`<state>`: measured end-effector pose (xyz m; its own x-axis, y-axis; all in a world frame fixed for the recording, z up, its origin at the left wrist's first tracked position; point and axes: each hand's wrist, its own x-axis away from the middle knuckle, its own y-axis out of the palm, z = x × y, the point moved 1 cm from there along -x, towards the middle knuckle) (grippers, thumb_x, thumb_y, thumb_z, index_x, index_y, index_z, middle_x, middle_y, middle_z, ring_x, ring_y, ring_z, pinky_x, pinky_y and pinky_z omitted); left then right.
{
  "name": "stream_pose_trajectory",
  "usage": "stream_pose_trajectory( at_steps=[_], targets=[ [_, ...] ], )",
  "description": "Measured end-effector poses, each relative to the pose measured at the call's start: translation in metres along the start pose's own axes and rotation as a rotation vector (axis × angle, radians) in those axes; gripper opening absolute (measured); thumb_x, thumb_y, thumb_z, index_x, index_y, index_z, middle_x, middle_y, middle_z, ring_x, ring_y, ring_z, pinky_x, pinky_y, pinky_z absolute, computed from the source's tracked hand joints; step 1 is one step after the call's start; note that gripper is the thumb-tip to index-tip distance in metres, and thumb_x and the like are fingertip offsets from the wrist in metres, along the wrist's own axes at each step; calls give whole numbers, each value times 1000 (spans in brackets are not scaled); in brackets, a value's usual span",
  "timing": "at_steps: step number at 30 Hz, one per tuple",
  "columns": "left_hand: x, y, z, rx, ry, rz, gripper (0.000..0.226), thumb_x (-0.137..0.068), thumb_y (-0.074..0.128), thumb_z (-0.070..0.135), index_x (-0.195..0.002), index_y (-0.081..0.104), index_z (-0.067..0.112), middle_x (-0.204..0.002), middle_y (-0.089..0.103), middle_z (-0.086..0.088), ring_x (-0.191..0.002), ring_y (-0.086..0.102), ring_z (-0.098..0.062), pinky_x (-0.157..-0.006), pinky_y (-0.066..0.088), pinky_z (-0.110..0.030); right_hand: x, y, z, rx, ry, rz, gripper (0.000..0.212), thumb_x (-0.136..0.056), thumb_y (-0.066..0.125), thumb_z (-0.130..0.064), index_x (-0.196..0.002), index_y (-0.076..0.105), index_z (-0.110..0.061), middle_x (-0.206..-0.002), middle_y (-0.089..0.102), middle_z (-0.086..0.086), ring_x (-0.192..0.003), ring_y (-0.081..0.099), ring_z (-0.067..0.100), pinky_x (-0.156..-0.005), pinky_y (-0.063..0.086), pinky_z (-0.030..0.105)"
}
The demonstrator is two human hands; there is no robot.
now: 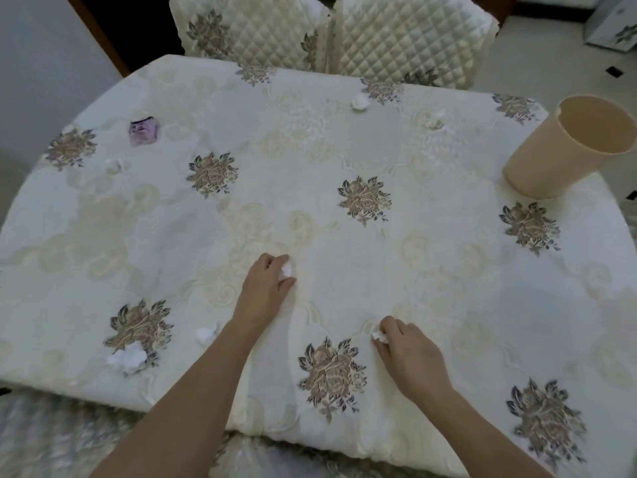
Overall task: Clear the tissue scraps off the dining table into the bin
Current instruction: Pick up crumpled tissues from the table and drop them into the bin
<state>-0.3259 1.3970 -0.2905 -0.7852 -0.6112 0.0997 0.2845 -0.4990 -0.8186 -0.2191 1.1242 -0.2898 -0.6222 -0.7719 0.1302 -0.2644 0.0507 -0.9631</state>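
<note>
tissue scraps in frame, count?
7 tissue scraps: one in the left hand, one in the right hand, two at the far edge, one far left, two near left. Any inside the bin are hidden.

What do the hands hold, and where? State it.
Left hand: a tissue scrap, pinched around its left side. Right hand: another scrap, pinched at its right edge.

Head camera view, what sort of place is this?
Most likely a home dining room: a table under a floral embroidered cloth, two quilt-covered chairs at its far side, and a beige bin standing on it.
</note>
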Motion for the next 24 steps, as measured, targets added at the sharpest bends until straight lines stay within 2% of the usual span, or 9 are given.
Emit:
stream_pose_trajectory(
  at_steps=[4,7,10,12,15,18,20,24],
  targets=[
    [22,0,13,99,-48,1,25,-94,62,24,-116,61,13,-100,50,3,-86,49,-14,-71,33,-25,-1,-6,-2,-31,35,-26,16,-97,50,-35,-91,49,-20,-78,60,-5,-65,50,19,-49,29,28],
    [40,-3,26,111,-89,-50,18,-98,55,31,-106,57,16,-96,55,3,-85,53,-16,-67,33,-29,-2,-17,-6,-145,74,-61,17,-100,44,-35,-94,44,-20,-72,51,-7,-62,45,20,-48,30,32],
    [60,-10,43,119,-139,-91,19,-98,51,40,-104,51,22,-82,58,5,-75,55,-17,-60,37,-30,-4,-28,-6,-277,99,-96,15,-100,45,-35,-93,38,-24,-63,50,-5,-57,49,21,-47,34,35],
    [75,-15,56,135,-141,-60,25,-96,52,43,-114,52,24,-84,60,7,-76,58,-13,-62,40,-29,-5,-39,-7,-375,108,-76,12,-99,50,-33,-97,43,-24,-63,56,-5,-58,55,20,-49,40,35],
    [93,-23,80,190,-169,17,37,-95,57,43,-127,54,25,-97,64,6,-76,59,-4,-67,41,-23,-3,-60,-7,-519,103,-42,12,-98,53,-33,-109,53,-27,-78,66,-7,-70,63,14,-60,51,37],
    [114,-31,112,237,-174,100,34,-93,61,39,-125,58,25,-87,60,11,-71,56,6,-61,39,-12,7,-87,-3,-649,82,5,9,-98,52,-36,-100,60,-32,-77,68,-9,-69,65,7,-65,54,38],
    [123,-36,130,296,-170,156,30,-92,65,33,-121,61,25,-81,54,14,-70,54,10,-60,40,-9,12,-100,1,-715,63,32,10,-97,53,-37,-93,62,-35,-74,67,-9,-64,65,10,-64,54,39],
    [148,-41,180,343,-104,250,30,-88,71,24,-117,65,23,-85,53,18,-76,51,12,-65,38,-5,42,-137,16,-779,28,98,7,-95,59,-37,-93,66,-34,-72,64,-13,-61,65,13,-63,55,40]
  ],
)
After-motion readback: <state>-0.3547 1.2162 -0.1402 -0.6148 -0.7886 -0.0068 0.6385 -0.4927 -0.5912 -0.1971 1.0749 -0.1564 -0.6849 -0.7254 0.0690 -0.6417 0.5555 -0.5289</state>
